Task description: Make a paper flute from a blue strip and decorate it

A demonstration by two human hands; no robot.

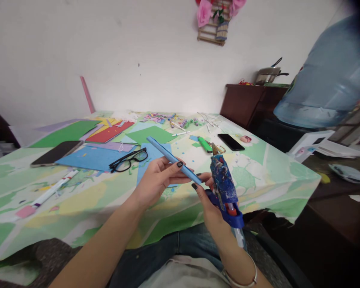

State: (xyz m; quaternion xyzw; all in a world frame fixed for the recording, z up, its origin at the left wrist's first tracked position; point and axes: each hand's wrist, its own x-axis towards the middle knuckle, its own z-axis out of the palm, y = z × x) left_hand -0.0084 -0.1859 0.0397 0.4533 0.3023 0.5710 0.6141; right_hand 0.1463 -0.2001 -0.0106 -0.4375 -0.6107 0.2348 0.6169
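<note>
My left hand (157, 178) is closed round a thin rolled tube of blue paper (168, 155) that slants up to the left over the table edge. My right hand (208, 204) grips a blue hot glue gun (225, 186), nozzle pointing up and away, with a glue stick poking out at its back end. The right thumb and a fingertip also touch the near end of the blue roll. Both hands hover above my lap in front of the table.
The table (273, 172) has a green patterned cloth strewn with coloured paper sheets (93, 158). On it lie black glasses (129, 160), two phones (55, 153) (231, 142), a marker (51, 192), a green lighter-like item (204, 144) and paper scraps. A water jug (330, 76) stands right.
</note>
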